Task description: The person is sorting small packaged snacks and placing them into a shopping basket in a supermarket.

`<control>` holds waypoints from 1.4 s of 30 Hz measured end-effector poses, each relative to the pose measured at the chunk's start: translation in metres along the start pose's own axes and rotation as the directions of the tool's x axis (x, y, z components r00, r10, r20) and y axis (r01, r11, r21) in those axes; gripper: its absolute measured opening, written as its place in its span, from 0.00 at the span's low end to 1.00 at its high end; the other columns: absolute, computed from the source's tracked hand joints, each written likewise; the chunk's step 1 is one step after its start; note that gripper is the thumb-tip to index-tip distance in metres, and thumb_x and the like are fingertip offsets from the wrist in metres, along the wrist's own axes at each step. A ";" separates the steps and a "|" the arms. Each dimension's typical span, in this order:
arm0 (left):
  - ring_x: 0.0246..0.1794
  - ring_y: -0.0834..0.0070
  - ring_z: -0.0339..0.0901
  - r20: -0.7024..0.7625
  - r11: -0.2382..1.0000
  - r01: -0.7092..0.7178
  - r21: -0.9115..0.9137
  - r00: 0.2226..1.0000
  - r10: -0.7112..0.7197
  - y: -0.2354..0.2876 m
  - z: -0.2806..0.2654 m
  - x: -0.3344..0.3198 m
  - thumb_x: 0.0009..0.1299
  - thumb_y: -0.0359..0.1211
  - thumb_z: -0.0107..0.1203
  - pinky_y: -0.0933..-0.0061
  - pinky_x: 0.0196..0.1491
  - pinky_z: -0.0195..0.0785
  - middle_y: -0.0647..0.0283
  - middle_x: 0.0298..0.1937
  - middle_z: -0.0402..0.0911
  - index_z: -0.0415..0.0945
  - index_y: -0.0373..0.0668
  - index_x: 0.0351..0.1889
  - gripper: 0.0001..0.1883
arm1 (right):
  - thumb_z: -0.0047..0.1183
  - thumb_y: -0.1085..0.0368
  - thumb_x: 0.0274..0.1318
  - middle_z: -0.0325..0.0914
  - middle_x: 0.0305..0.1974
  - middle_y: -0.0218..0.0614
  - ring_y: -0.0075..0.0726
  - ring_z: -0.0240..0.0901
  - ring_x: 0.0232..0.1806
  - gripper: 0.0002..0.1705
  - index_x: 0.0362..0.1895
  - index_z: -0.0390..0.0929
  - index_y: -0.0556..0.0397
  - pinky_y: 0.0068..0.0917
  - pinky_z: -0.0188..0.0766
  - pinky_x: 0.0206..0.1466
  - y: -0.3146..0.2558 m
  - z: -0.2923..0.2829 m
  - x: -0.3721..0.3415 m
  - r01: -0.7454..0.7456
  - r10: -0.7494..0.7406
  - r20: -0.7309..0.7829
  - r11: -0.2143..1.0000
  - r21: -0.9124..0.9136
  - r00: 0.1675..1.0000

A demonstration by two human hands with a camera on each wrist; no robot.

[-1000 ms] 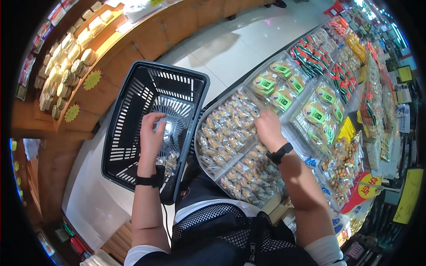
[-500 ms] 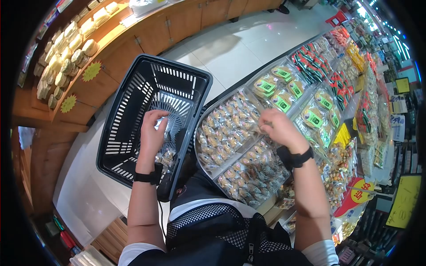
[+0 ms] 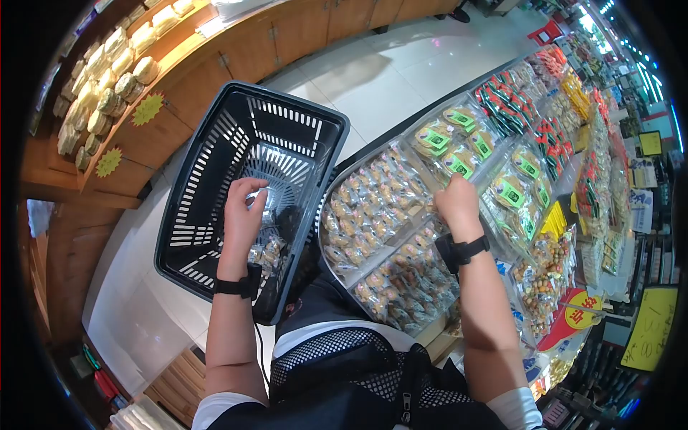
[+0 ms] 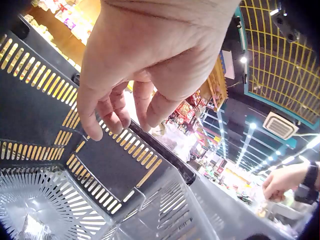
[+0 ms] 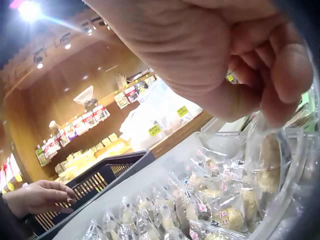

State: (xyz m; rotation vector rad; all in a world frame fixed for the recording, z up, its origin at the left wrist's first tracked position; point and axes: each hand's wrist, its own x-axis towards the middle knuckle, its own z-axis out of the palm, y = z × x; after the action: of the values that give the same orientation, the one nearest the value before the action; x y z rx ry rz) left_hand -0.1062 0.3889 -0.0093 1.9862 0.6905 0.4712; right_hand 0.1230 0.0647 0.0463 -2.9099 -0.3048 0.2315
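My left hand (image 3: 244, 218) hangs over the black shopping basket (image 3: 285, 102) with its fingers loosely bent and nothing held in them. A few small clear-wrapped snacks (image 3: 269, 251) lie in the basket, partly hidden by this hand and wrist. At the far right side of a bin of individually wrapped snacks (image 3: 373, 197) is my right hand (image 3: 460, 206). In the right wrist view, its thumb and fingertips pinch the top of a clear snack packet (image 5: 270, 167), which hangs down beside the bin's clear rim. Both wrists wear black bands.
A second bin of wrapped snacks (image 3: 408, 279) sits nearer my body. Green-labelled packs (image 3: 459, 161) fill trays beyond my right hand. A wooden shelf of pale packages (image 3: 107, 86) stands left of the basket, above a light tiled floor (image 3: 358, 86).
My right hand has drawn back from the packets and shifted slightly right along the bin edge. The left hand has stayed over the basket in much the same pose.
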 end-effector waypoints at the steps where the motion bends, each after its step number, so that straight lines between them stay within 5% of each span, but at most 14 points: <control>1: 0.47 0.76 0.77 -0.007 1.000 -0.002 -0.004 1.000 0.002 0.001 -0.002 0.000 0.69 0.23 0.56 0.77 0.48 0.74 0.62 0.50 0.76 0.82 0.37 0.46 0.09 | 0.56 0.69 0.48 0.82 0.33 0.60 0.66 0.80 0.38 0.08 0.32 0.75 0.62 0.52 0.77 0.44 0.001 0.007 0.001 0.038 -0.040 -0.045 0.999 -0.037 0.998; 9: 0.44 0.76 0.76 -0.054 0.997 0.048 0.065 0.998 -0.044 -0.004 -0.024 0.004 0.67 0.25 0.58 0.76 0.47 0.71 0.62 0.47 0.77 0.82 0.38 0.45 0.09 | 0.51 0.71 0.52 0.83 0.33 0.55 0.65 0.81 0.39 0.08 0.38 0.76 0.54 0.56 0.75 0.41 -0.006 0.032 -0.002 0.018 -0.024 -0.034 0.986 -0.166 0.999; 11: 0.43 0.75 0.76 -0.063 0.994 0.050 0.094 0.997 -0.044 -0.009 -0.030 0.007 0.67 0.25 0.59 0.75 0.47 0.71 0.62 0.47 0.77 0.82 0.38 0.45 0.09 | 0.50 0.71 0.55 0.83 0.34 0.55 0.63 0.82 0.39 0.14 0.46 0.78 0.50 0.56 0.77 0.41 -0.001 0.037 -0.003 0.042 -0.042 0.004 0.973 -0.229 0.999; 15: 0.46 0.63 0.77 0.053 0.960 0.132 0.246 0.987 -0.149 -0.030 -0.036 0.018 0.63 0.29 0.63 0.67 0.52 0.72 0.57 0.49 0.76 0.82 0.41 0.46 0.13 | 0.53 0.63 0.54 0.83 0.31 0.50 0.63 0.80 0.37 0.08 0.36 0.80 0.49 0.54 0.75 0.40 0.001 0.038 -0.010 0.074 -0.078 -0.018 0.983 -0.168 0.997; 18: 0.59 0.49 0.75 0.213 0.859 0.196 0.472 0.921 -0.327 -0.055 -0.030 0.028 0.59 0.33 0.69 0.60 0.60 0.70 0.48 0.59 0.73 0.79 0.43 0.53 0.23 | 0.63 0.56 0.49 0.81 0.39 0.48 0.59 0.80 0.42 0.15 0.37 0.81 0.51 0.51 0.76 0.43 -0.008 0.024 -0.021 0.110 -0.096 0.082 0.978 -0.178 0.992; 19: 0.59 0.49 0.75 0.213 0.859 0.194 0.474 0.921 -0.326 -0.061 -0.025 0.029 0.59 0.33 0.69 0.60 0.60 0.70 0.48 0.59 0.73 0.79 0.43 0.53 0.23 | 0.65 0.55 0.47 0.80 0.43 0.48 0.58 0.79 0.44 0.17 0.38 0.81 0.52 0.50 0.76 0.44 -0.008 0.022 -0.024 0.149 -0.125 0.122 0.967 -0.209 0.985; 22: 0.62 0.47 0.74 0.329 0.698 0.218 0.682 0.760 -0.560 -0.084 0.000 0.037 0.56 0.37 0.73 0.59 0.63 0.70 0.42 0.69 0.64 0.69 0.45 0.64 0.37 | 0.68 0.57 0.46 0.75 0.48 0.47 0.56 0.79 0.47 0.20 0.40 0.80 0.54 0.49 0.76 0.46 0.004 0.041 -0.021 0.147 -0.122 0.114 0.955 -0.256 0.986; 26: 0.63 0.43 0.72 0.287 0.611 0.278 0.741 0.692 -0.662 -0.119 0.035 0.028 0.53 0.38 0.74 0.57 0.64 0.71 0.40 0.70 0.62 0.63 0.42 0.67 0.44 | 0.66 0.60 0.48 0.73 0.48 0.48 0.56 0.79 0.46 0.18 0.42 0.79 0.54 0.50 0.76 0.46 0.007 0.052 -0.023 0.137 -0.121 0.075 0.954 -0.268 0.990; 31: 0.61 0.41 0.73 0.135 0.589 0.368 0.720 0.758 -0.638 -0.143 0.070 0.001 0.62 0.37 0.64 0.52 0.60 0.71 0.44 0.64 0.68 0.66 0.46 0.64 0.31 | 0.58 0.69 0.49 0.73 0.48 0.53 0.60 0.79 0.43 0.13 0.40 0.79 0.59 0.52 0.77 0.43 0.006 0.040 -0.029 0.198 -0.195 0.036 0.973 -0.116 0.980; 33: 0.59 0.44 0.75 0.207 0.636 0.304 0.709 0.773 -0.600 -0.155 0.070 0.000 0.64 0.36 0.60 0.52 0.60 0.71 0.44 0.57 0.75 0.69 0.45 0.62 0.27 | 0.58 0.66 0.51 0.73 0.49 0.54 0.62 0.78 0.43 0.13 0.41 0.78 0.58 0.52 0.76 0.44 0.009 0.036 -0.030 0.192 -0.189 0.038 0.976 -0.102 0.981; 37: 0.48 0.57 0.82 0.085 0.777 0.396 0.490 0.865 -0.495 -0.135 0.042 0.029 0.62 0.32 0.61 0.61 0.50 0.74 0.52 0.39 0.81 0.72 0.40 0.53 0.21 | 0.61 0.60 0.54 0.74 0.44 0.49 0.58 0.76 0.44 0.14 0.41 0.78 0.55 0.48 0.72 0.46 0.019 0.027 -0.032 0.142 -0.147 0.064 0.987 0.074 0.987; 40: 0.47 0.73 0.78 -0.006 0.958 0.285 -0.018 0.959 -0.285 -0.074 0.003 0.040 0.61 0.26 0.62 0.72 0.49 0.71 0.62 0.43 0.78 0.72 0.42 0.51 0.19 | 0.60 0.62 0.55 0.74 0.46 0.52 0.59 0.77 0.41 0.14 0.43 0.78 0.55 0.48 0.73 0.43 0.025 0.018 -0.043 0.190 -0.194 -0.006 0.954 0.234 0.981; 42: 0.48 0.76 0.76 0.031 0.935 0.156 -0.317 0.988 -0.154 0.003 -0.012 0.032 0.62 0.21 0.60 0.74 0.50 0.71 0.64 0.46 0.76 0.69 0.42 0.52 0.20 | 0.60 0.64 0.57 0.74 0.40 0.47 0.47 0.77 0.36 0.13 0.44 0.78 0.55 0.39 0.73 0.41 0.018 0.000 -0.056 0.141 -0.160 0.018 0.914 0.380 0.987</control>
State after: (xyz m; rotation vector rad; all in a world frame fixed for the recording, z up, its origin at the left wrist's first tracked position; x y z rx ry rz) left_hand -0.0878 0.4162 0.0006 1.6151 0.7124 0.4504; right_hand 0.0724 0.0353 0.0499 -2.4888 -0.4371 0.3002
